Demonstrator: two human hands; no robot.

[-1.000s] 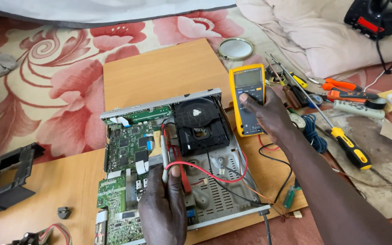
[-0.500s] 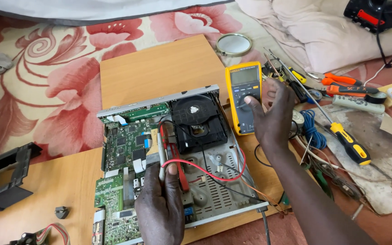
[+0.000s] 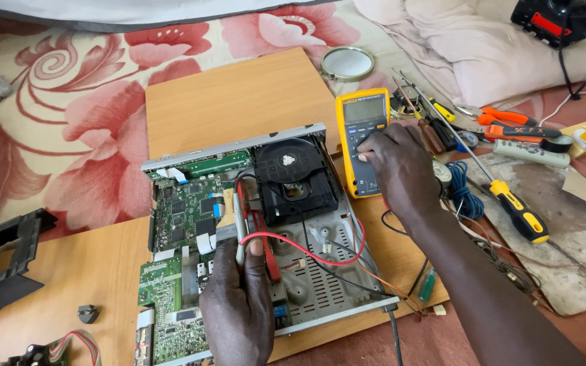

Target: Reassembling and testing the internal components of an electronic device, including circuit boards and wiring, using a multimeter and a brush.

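Left hand (image 3: 237,305): closed on test probes (image 3: 252,227), tips apparently on circuit board (image 3: 184,217) | Right hand (image 3: 395,166): fingers spread, pressing yellow multimeter (image 3: 363,139) beside opened disc player (image 3: 293,224) on tabletop (image 3: 239,95).

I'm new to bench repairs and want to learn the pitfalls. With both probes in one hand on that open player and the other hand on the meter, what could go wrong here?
1. The left hand holds both probes in one grip over the green circuit board; the tips might bridge neighbouring contacts.
2. The red lead loops across the disc drive and could snag.
3. The right hand presses the yellow multimeter, so attention may leave the probe tips.
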